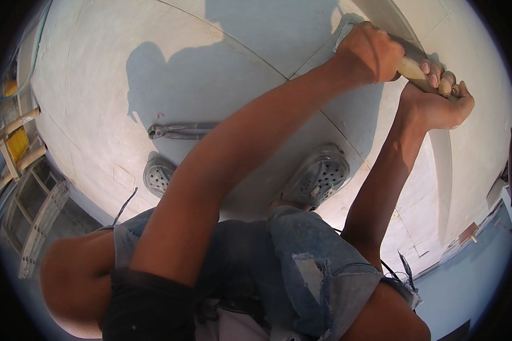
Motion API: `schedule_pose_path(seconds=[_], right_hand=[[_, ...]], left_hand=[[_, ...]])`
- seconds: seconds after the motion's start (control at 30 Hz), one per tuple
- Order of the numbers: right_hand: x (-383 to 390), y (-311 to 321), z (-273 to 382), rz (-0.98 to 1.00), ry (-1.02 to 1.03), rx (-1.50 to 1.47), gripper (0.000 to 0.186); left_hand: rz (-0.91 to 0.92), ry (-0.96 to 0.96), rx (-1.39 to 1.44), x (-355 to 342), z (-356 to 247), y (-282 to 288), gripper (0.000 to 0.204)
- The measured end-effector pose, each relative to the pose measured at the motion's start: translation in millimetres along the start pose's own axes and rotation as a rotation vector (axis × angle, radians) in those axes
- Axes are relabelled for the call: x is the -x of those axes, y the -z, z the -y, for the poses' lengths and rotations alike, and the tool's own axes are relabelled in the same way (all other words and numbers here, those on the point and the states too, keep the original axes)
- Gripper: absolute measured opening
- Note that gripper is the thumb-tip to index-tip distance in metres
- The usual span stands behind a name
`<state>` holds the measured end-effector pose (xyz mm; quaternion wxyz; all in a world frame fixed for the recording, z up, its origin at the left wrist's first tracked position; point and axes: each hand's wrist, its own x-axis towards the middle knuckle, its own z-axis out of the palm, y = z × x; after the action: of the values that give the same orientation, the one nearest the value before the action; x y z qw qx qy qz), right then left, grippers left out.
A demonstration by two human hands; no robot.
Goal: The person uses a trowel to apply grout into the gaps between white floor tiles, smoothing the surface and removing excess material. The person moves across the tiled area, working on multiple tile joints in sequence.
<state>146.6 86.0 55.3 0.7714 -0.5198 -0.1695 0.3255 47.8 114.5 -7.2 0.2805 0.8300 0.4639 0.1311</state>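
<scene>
My left hand (374, 54) is closed round a long tool at the upper right, back of the hand upward. Beside it, my right hand (438, 105) is turned palm up, its fingers curled over the same tool. Between the hands shows the tool's tan, wood-like handle (416, 74), with a dark strip along its upper side. A greyish, dusty end (347, 29) sticks out past my left hand. My grip hides much of the tool, so its exact kind cannot be told. A pair of metal pincers (179, 132) lies on the floor, left of my left forearm.
Large pale tiles (96, 74) with dark joints make up the floor, crossed by shadows. My grey clogs (324, 173) stand on it. A wooden ladder (40, 224) and yellow items (18, 144) are at the left edge. A pale curved strip (441, 170) runs below my right hand.
</scene>
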Motion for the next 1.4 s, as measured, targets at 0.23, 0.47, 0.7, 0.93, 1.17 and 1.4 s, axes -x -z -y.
schedule_pose_path(seconds=[0.23, 0.47, 0.7, 0.93, 1.17, 1.4], right_hand=[[2, 3, 5, -0.038, 0.024, 0.053, 0.023], [3, 5, 9, -0.025, 0.029, 0.060, 0.024], [5, 1, 2, -0.049, 0.003, 0.030, 0.025], [-7, 2, 4, 0.039, 0.025, 0.096, 0.024], [-1, -21, 11, 0.045, 0.040, 0.199, 0.023], [10, 8, 3, 0.000, 0.000, 0.146, 0.022]], left_hand=[[-0.011, -0.081, -0.017, 0, -2, -6, 0.021], [-0.093, -0.160, 0.108, 2, 1, -10, 0.017], [-0.026, -0.114, 0.088, 2, 5, -4, 0.014], [-0.022, -0.060, 0.109, 2, 2, -3, 0.014], [-0.130, -0.025, 0.151, 2, 2, -5, 0.016], [-0.060, -0.093, 0.021, 16, 3, -19, 0.014]])
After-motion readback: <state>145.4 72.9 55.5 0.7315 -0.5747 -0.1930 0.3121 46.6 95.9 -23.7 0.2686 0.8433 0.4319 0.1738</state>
